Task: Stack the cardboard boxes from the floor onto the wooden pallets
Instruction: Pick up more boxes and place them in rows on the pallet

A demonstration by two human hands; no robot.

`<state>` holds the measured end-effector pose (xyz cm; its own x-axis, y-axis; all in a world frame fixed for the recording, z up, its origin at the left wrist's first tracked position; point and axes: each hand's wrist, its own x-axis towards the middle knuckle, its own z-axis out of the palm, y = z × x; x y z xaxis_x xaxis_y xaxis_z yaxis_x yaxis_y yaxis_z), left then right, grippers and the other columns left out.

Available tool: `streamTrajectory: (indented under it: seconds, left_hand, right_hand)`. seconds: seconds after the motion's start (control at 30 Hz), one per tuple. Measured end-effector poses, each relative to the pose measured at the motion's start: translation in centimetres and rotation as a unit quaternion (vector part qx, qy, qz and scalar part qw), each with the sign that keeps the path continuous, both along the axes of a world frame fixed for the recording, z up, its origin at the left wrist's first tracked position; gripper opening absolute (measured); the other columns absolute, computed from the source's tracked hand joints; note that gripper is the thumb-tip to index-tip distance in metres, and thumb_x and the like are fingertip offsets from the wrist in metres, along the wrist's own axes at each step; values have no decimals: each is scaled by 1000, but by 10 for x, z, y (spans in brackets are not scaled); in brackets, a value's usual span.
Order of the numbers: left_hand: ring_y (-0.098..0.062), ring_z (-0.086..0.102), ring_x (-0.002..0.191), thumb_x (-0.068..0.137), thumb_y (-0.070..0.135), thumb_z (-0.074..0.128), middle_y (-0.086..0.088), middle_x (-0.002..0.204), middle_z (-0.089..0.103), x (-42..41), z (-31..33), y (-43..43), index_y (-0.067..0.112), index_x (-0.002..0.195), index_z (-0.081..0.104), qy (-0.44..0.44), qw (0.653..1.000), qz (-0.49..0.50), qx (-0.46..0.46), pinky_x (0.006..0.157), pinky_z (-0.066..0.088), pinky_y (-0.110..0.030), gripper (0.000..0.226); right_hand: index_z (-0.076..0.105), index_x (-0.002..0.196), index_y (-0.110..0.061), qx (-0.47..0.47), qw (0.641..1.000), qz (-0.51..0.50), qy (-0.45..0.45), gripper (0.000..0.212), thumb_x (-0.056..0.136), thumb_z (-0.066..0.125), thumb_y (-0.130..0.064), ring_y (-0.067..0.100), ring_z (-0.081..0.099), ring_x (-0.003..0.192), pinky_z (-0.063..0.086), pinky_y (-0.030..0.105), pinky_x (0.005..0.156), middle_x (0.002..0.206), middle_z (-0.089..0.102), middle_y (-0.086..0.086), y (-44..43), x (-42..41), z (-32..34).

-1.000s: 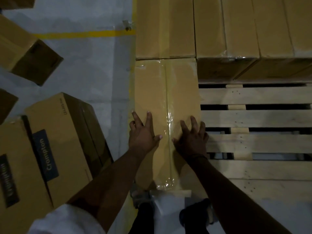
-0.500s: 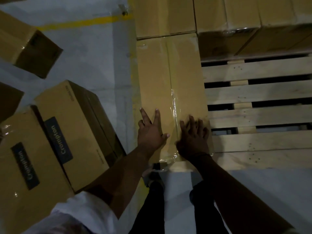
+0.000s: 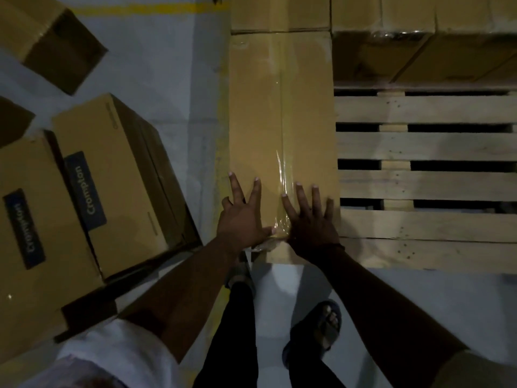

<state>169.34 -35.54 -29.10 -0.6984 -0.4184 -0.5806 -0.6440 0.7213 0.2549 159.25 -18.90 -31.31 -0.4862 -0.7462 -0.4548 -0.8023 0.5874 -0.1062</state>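
- Step: squared long box on left edge of pallet, far end butted vs. stacked boxes.
- L hand, R hand: lay flat on its near end, fingers spread — gripped nothing.
- Next, prob.: called for turn to Crompton boxes on floor, two-hand lift.
- Grey floor, yellow line — dim.

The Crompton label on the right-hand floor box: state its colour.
Dark blue, pale lettering; the label shows best in the head view.

1 head cam, wide-angle, facing steeply down, close over taped box, pallet at right
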Motion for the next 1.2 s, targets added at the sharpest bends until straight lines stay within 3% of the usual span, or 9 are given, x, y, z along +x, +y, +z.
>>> streamTrajectory:
  seconds: [0.27,0.47,0.57,0.67,0.87,0.97,1.07,1.13,1.2]
  left_hand:
    - [-52,38,137,81,34,86,-13,150,-55,12,5,4,44,156,-25,-28,998,-44,-23,91,56,-52,134]
    - [-51,42,135,80,17,85,-9,155,-50,15,10,13,47,156,-23,-12,999,-18,-41,86,58,-51,136]
    - [-49,46,132,81,15,84,-7,156,-50,17,9,21,47,155,-25,0,999,0,-51,81,59,-48,136]
    - [-48,48,130,85,13,80,-8,157,-48,21,6,28,45,155,-26,4,998,17,-66,76,58,-44,132]
    - [-48,43,135,92,24,75,-13,160,-42,28,2,39,36,159,-23,-6,996,31,-87,89,55,-45,119]
    - [-54,17,147,85,33,82,-13,161,-40,20,1,42,34,161,-15,-6,997,60,-57,109,43,-59,123]
    - [-57,3,149,77,43,87,-23,159,-37,11,-1,45,33,161,-9,21,994,101,-32,117,27,-64,127]
    - [-57,0,149,72,47,90,-30,158,-35,10,-2,44,34,160,-8,16,993,117,-15,117,25,-65,132]
    - [-58,-3,148,69,49,91,-33,156,-35,10,-2,43,34,159,-9,8,994,111,-10,117,25,-66,135]
  right_hand:
    - [19,160,-21,24,996,58,58,104,80,73,-61,54,18,147,32,73,106,167,12,21,3,-7,5]
    - [32,157,-15,-10,997,54,48,88,85,67,-52,55,27,144,34,68,106,163,24,25,4,-2,12]
    - [55,137,-7,-121,990,64,44,60,84,70,-31,44,51,120,47,51,91,138,52,24,6,15,16]
    - [64,121,-8,-190,981,41,7,42,82,70,-22,35,54,105,49,44,82,119,59,16,11,36,11]
    - [64,121,-11,-179,984,-23,-13,41,80,65,-15,34,51,111,48,45,88,123,59,12,10,50,7]
    - [61,126,-15,-184,981,-53,-17,47,79,66,-22,34,50,116,47,49,91,129,55,12,9,41,13]
    - [42,148,-17,-141,961,-237,22,77,82,66,-48,38,35,138,36,54,106,154,35,16,12,26,16]
    - [30,155,-10,-151,910,-386,-24,91,84,65,-56,43,30,143,34,55,110,160,26,21,14,17,11]
    - [23,156,-4,-160,893,-412,-86,97,87,65,-58,45,38,137,41,54,107,157,28,25,15,9,6]
